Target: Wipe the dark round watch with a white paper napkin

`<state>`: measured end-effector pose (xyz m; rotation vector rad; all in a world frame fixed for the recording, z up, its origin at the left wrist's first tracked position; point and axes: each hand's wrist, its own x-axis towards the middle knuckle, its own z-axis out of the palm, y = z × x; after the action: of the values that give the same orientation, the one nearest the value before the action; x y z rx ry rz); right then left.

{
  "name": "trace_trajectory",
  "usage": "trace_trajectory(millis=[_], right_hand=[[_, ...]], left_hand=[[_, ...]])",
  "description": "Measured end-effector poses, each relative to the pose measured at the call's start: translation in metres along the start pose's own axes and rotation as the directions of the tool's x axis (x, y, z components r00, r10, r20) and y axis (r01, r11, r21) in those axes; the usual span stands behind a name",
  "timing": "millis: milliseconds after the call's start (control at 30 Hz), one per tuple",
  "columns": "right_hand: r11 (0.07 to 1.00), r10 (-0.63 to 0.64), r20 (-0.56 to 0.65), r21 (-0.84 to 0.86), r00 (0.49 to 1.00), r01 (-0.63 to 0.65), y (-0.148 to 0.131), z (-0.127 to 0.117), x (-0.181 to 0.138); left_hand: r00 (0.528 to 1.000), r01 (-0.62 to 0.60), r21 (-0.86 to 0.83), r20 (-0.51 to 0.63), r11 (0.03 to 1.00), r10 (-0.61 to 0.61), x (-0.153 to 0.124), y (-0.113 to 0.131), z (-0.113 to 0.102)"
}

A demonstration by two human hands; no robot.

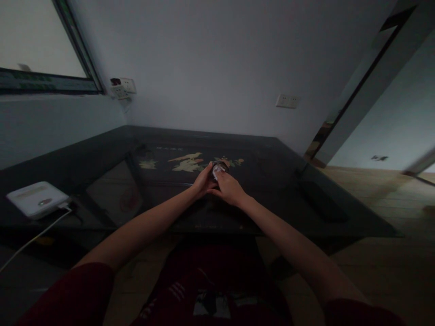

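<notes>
On my feed the whitish object (218, 170) lies at the fingertips of both hands, straight ahead, so neither hand is nearer. The left hand (204, 181) cups its left side; the right hand (229, 186) reaches in from the right, thumb against it. Each grip looks closed on the object, though some fingers are hidden from me. Its long axis I can't make out (the light is poor). It sits between the worktop's (272, 190) near and far edges, well in from either side; whether it touches the surface, I can't tell.
</notes>
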<state>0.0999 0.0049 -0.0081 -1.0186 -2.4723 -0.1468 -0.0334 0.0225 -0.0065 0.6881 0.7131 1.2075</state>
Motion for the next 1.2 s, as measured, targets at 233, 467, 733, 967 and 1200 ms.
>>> trace_trajectory(millis=[233, 467, 733, 967, 1200], right_hand=[[0.984, 0.09, -0.017, -0.155, 0.996, -0.091, -0.01, 0.001, 0.004], [0.948, 0.16, -0.037, -0.272, 0.986, -0.164, -0.018, 0.002, 0.003], [0.95, 0.224, 0.065, -0.239, 0.972, -0.203, -0.027, -0.015, -0.001], [0.941, 0.316, 0.038, 0.117, 0.948, -0.318, -0.01, -0.019, -0.001], [0.928, 0.17, -0.099, 0.35, 0.98, -0.126, -0.006, -0.003, -0.004]], left_hand=[[1.0, 0.018, 0.025, -0.022, 1.0, -0.017, -0.001, 0.001, 0.004], [0.999, -0.031, 0.062, -0.026, 0.998, 0.032, 0.002, -0.004, 0.002], [0.988, -0.153, 0.11, 0.0, 0.982, 0.154, 0.003, -0.008, -0.001], [0.971, -0.222, 0.042, 0.099, 0.974, 0.217, 0.007, -0.011, -0.006], [0.989, -0.137, -0.001, 0.059, 0.991, 0.137, 0.005, -0.006, -0.003]])
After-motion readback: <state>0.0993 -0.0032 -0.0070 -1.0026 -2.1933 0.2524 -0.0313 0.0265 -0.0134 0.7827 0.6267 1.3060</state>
